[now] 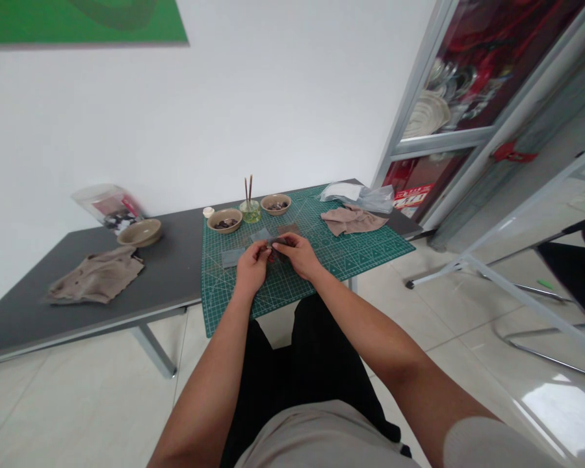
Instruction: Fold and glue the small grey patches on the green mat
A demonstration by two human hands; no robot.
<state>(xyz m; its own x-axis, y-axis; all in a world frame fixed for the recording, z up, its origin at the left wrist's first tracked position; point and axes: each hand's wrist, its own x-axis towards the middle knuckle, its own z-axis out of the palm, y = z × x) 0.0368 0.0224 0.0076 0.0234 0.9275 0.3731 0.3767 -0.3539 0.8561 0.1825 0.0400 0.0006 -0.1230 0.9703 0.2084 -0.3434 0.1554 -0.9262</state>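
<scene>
Over the mat (355, 255), left hand (253, 265) and right hand (299, 255) pinch a small piece (270, 246).

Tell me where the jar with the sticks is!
In the head view, left of centre, the clear jar stands between two brown bowls, beyond the left hand.

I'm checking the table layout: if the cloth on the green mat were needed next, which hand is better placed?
Probably the right hand: the cloth lies to its right on the green mat, with the left hand farther away.

Bright glare marks the floor (558, 409), and the clear tub (108, 203) looks blurred.
</scene>
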